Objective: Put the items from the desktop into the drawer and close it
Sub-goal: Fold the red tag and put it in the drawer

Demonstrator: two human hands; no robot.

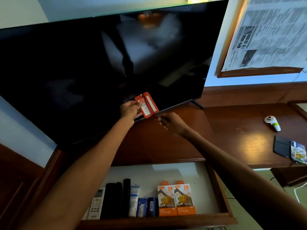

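My left hand (130, 110) grips a flat orange-red package (147, 104) and holds it up in front of the TV's lower edge. Just below and to the right of it, my right hand (171, 122) has its fingers curled; a thin dark or reddish piece seems pinched at the fingertips, but I cannot make it out. Below both arms the drawer (217, 190) stands open. Along its front lie a white remote (97, 204), black remotes (116, 199), a white tube (134, 199), small blue packs (147, 207) and two orange charger boxes (176, 199).
A large black TV (99, 72) stands on the dark wooden desktop (232, 130). On the desktop to the right lie a white controller (272, 122), a dark flat case (281, 147) and a patterned phone (298, 152). A framed newspaper (269, 34) leans against the wall.
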